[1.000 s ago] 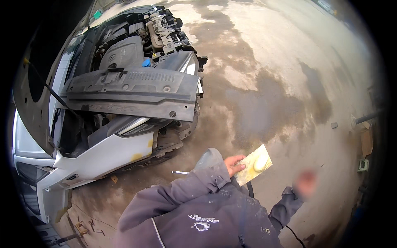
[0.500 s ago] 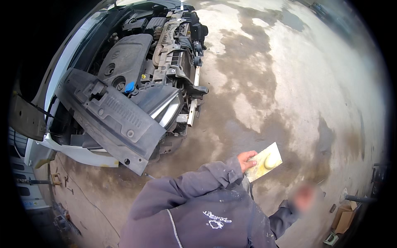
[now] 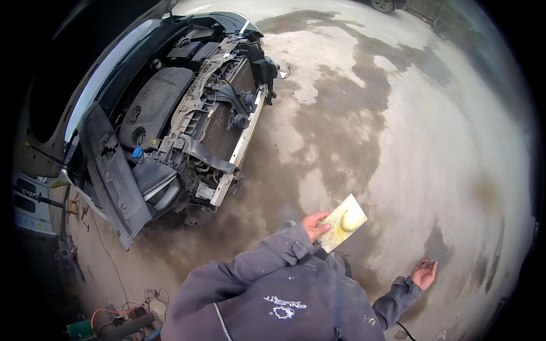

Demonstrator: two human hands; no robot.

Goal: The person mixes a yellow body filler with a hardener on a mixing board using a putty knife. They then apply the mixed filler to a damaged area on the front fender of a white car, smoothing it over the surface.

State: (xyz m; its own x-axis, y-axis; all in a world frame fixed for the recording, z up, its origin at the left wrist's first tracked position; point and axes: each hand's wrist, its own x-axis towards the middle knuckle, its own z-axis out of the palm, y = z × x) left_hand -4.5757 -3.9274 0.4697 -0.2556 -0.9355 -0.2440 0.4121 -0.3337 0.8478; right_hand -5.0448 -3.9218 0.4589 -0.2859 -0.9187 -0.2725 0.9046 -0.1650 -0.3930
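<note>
My left hand (image 3: 315, 225) grips the near edge of a pale, yellow-smeared mixing board (image 3: 334, 234), thumb on top. On the board's far half sits a rounded lump of cream-yellow body filler (image 3: 354, 219). Out to the right, apart from the board, my right hand (image 3: 423, 275) is closed on a thin grey spreader (image 3: 439, 257), seen nearly edge-on. Both arms are in dark grey sleeves.
A car with its front end stripped exposes its engine bay (image 3: 156, 105) at the left. A long black plastic panel (image 3: 116, 176) lies across its near corner. Cables and tools (image 3: 128, 315) lie at the lower left. Stained concrete floor (image 3: 335, 125) spreads ahead.
The view has shifted, and the car appears farther left. My right hand, blurred before, now shows clearly with the spreader. The left hand keeps its hold on the board.
</note>
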